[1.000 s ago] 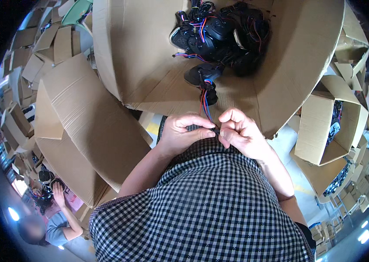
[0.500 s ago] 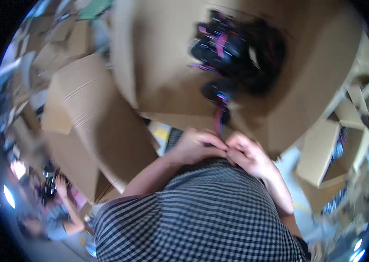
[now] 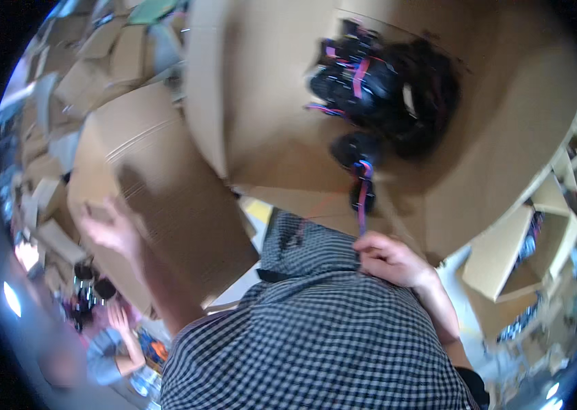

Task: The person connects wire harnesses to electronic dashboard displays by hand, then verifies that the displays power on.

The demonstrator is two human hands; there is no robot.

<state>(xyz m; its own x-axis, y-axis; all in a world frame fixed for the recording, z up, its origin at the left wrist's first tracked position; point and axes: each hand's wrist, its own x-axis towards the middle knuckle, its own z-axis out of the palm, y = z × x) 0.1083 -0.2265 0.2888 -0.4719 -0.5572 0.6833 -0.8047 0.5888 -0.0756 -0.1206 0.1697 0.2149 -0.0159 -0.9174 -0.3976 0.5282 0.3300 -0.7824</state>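
Against the checked shirt: right hand (image 3: 391,261) is closed, pinching the pink-and-blue wire (image 3: 362,205).
Wire's place: it hangs from the black bundle (image 3: 381,92) inside the big open carton (image 3: 507,171).
Change: left hand (image 3: 107,229) let go a moment ago; now it is blurred, fingers spread, empty, beside the side carton (image 3: 165,198).
Meaning: probably only one hand pulls the wire now.

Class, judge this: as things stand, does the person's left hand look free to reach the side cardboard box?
Probably yes: the left hand hangs open against the side cardboard box, nothing between them.
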